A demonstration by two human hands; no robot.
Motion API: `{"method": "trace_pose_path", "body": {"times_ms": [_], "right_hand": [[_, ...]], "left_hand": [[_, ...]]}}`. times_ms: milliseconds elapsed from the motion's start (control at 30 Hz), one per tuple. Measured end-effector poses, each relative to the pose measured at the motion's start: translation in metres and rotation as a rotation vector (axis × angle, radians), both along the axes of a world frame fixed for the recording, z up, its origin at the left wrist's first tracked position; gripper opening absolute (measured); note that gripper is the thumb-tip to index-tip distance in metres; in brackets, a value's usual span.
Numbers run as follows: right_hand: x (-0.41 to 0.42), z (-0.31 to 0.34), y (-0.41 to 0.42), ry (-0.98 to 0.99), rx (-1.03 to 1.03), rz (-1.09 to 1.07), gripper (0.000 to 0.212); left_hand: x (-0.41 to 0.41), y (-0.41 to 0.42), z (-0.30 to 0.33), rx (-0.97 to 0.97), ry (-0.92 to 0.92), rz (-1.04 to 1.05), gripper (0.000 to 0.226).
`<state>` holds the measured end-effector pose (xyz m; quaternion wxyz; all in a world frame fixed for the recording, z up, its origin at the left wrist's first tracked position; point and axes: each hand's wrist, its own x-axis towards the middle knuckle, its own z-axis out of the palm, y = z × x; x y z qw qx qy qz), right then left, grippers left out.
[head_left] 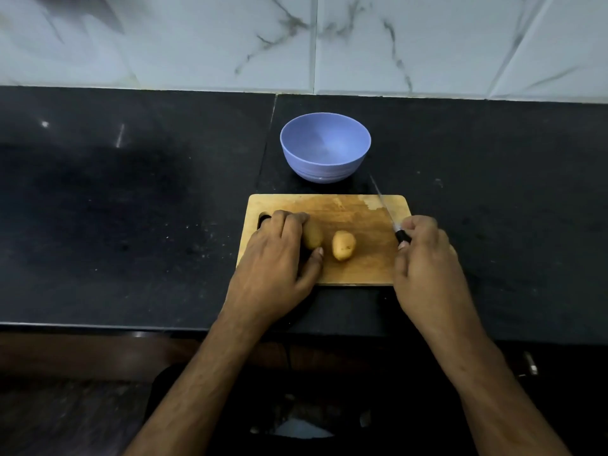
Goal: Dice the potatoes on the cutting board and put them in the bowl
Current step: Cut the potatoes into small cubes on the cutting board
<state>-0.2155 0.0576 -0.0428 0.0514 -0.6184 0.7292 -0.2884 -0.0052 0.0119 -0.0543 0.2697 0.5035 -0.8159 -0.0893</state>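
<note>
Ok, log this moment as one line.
left hand holds potato | right hand grips knife | bowl empty | nothing cut

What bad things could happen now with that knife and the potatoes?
The left hand curls round one potato, so its fingers could be nicked when the knife in the right hand comes down. The other potato lies loose on the cutting board and, being round, might roll.
</note>
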Motion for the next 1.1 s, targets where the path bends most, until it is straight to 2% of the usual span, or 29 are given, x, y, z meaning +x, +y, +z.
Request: {"method": "trace_pose_path", "body": {"times_ms": [133, 200, 333, 433, 600, 767, 933, 1100], "right_hand": [[-0.002, 0.004, 0.005, -0.175, 0.008, -0.037, 0.030], [0.002, 0.007, 0.011, -0.210, -0.090, -0.036, 0.024], [0.014, 0.013, 0.016, -0.248, -0.232, 0.030, 0.028], [0.019, 0.016, 0.010, -0.215, -0.226, 0.114, 0.028], [0.028, 0.014, -0.006, -0.143, -0.131, 0.192, 0.042], [0.032, 0.008, -0.010, -0.011, -0.025, 0.153, 0.033], [0.017, 0.014, -0.034, 0.044, -0.018, 0.061, 0.028], [0.005, 0.011, -0.042, 0.158, -0.048, 0.088, 0.024]], "left_hand": [[0.000, 0.001, 0.000, -0.001, -0.012, -0.004, 0.047], [0.000, 0.001, 0.000, -0.004, -0.014, -0.005, 0.048], [0.001, 0.001, -0.001, 0.000, -0.019, 0.001, 0.050], [0.000, 0.001, -0.001, 0.003, -0.024, 0.008, 0.050], [0.000, 0.001, -0.001, 0.017, -0.025, 0.024, 0.049], [-0.001, 0.001, 0.000, 0.031, -0.027, 0.031, 0.049], [0.000, 0.001, 0.000, 0.035, -0.021, 0.028, 0.049], [-0.001, 0.001, 0.002, 0.045, -0.009, 0.019, 0.050]]}}
